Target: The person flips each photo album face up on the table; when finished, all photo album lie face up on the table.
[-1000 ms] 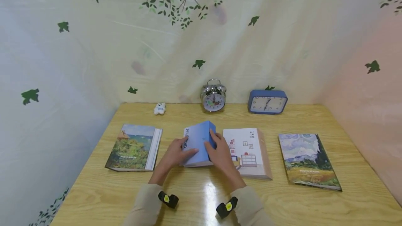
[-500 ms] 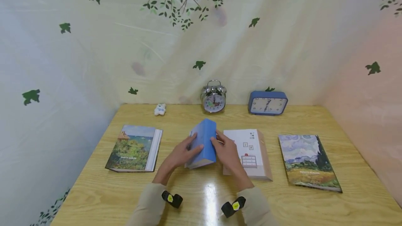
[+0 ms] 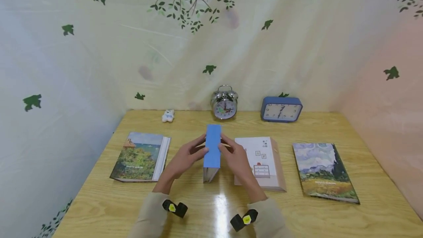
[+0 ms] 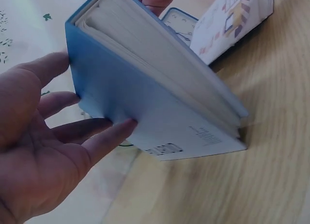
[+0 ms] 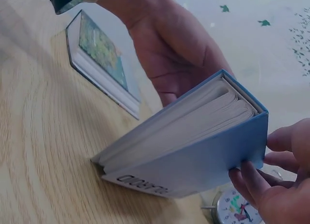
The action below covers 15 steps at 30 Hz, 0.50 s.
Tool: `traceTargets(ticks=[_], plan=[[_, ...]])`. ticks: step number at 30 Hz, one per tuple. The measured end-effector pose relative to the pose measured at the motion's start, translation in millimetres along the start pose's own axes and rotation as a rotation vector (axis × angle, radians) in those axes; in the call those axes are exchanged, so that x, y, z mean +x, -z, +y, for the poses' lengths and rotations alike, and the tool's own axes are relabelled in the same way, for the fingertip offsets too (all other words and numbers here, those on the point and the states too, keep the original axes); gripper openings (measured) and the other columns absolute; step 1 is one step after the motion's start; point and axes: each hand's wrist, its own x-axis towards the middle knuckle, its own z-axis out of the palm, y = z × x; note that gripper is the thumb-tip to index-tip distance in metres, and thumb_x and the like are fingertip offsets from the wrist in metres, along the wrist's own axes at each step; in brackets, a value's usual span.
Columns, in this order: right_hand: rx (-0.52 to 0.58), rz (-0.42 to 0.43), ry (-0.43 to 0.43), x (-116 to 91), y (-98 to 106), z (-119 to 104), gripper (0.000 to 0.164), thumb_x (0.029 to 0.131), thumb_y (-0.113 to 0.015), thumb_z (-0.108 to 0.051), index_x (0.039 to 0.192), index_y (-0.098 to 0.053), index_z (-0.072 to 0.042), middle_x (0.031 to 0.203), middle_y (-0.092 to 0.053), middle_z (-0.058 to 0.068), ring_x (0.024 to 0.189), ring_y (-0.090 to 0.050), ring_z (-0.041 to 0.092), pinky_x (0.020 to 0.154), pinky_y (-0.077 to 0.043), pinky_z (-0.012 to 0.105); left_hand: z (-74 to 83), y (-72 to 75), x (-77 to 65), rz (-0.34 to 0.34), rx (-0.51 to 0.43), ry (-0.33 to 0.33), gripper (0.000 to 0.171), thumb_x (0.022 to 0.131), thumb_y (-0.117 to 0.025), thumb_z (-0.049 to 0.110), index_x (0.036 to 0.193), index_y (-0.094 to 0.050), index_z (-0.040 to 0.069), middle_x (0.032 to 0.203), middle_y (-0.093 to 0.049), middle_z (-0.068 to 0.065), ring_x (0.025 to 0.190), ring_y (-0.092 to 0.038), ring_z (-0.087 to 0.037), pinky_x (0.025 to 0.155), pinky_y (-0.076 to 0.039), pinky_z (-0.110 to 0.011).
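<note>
A blue photo album (image 3: pixel 213 146) stands on its fore edge on the wooden table (image 3: pixel 195 208), spine up, covers slightly spread at the bottom. My left hand (image 3: pixel 185 156) holds its left side, with the thumb at the spine edge and fingertips against the cover (image 4: pixel 121 98). On the opposite side my right hand (image 3: pixel 235 157) holds it the same way, fingertips on the other cover (image 5: pixel 218 156). White pages show between the covers in both wrist views. Dark lettering is printed on the covers.
To the left lies a landscape-covered photo album (image 3: pixel 140 157). A thick white book (image 3: pixel 264 161) is close by my right hand, and another painted album (image 3: pixel 324 170) lies farther right. Along the back stand a white bear figurine (image 3: pixel 167 115), a silver alarm clock (image 3: pixel 224 104) and a blue clock (image 3: pixel 281 109).
Both hands have turned the blue album from leaning with its front cover showing to upright with its spine facing up. The other things stay in place.
</note>
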Motion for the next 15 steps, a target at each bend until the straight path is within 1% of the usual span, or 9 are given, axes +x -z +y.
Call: traceTargets(ticks=[2,5,9,12,15], plan=[[-0.007,-0.012,0.036,0.8,-5.2,-1.7,0.047,0.099,-0.053,-0.024,0.144,-0.044,-0.017,0.14,-0.051,0.01,0.126,-0.053,0.029,0.102,-0.046,0.041,3.7,4.1,-2.0,0.012,0.006,-0.02,0.06,0.097,-0.054,0.036,0.151,-0.028,0.029,0.153,-0.034,-0.001,0.132,-0.047,-0.026,0.101,-0.048,-0.038],[-0.042,-0.013,0.081,2.9,-13.7,-3.9,0.048,0.099,-0.053,-0.024,0.145,-0.042,-0.013,0.142,-0.049,0.012,0.125,-0.053,0.03,0.103,-0.045,0.043,7.3,9.8,-5.0,0.048,0.035,-0.024,0.06,0.097,-0.055,0.035,0.15,-0.031,0.025,0.151,-0.038,-0.005,0.128,-0.051,-0.027,0.096,-0.051,-0.036],[-0.037,-0.001,0.092,6.6,-25.0,-6.5,0.048,0.099,-0.053,-0.02,0.144,-0.042,-0.007,0.142,-0.048,0.017,0.125,-0.052,0.034,0.105,-0.042,0.047,8.0,16.6,-9.9,0.078,0.071,-0.01,0.059,0.097,-0.055,0.035,0.15,-0.032,0.024,0.15,-0.04,-0.009,0.127,-0.052,-0.029,0.095,-0.051,-0.038],[-0.024,-0.004,0.082,8.3,-32.0,-6.5,0.047,0.099,-0.053,-0.02,0.144,-0.043,-0.008,0.143,-0.048,0.015,0.127,-0.051,0.033,0.105,-0.041,0.049,7.5,20.8,-13.2,0.097,0.101,0.004,0.058,0.097,-0.055,0.036,0.15,-0.033,0.023,0.151,-0.039,-0.01,0.127,-0.051,-0.031,0.096,-0.051,-0.042],[-0.059,-0.014,0.078,7.8,-37.9,-5.3,0.045,0.1,-0.051,-0.026,0.144,-0.045,-0.014,0.143,-0.049,0.01,0.13,-0.049,0.029,0.106,-0.04,0.049,7.7,23.8,-15.8,0.134,0.144,0.035,0.056,0.097,-0.055,0.037,0.148,-0.036,0.025,0.149,-0.041,-0.011,0.127,-0.052,-0.032,0.096,-0.05,-0.045]])
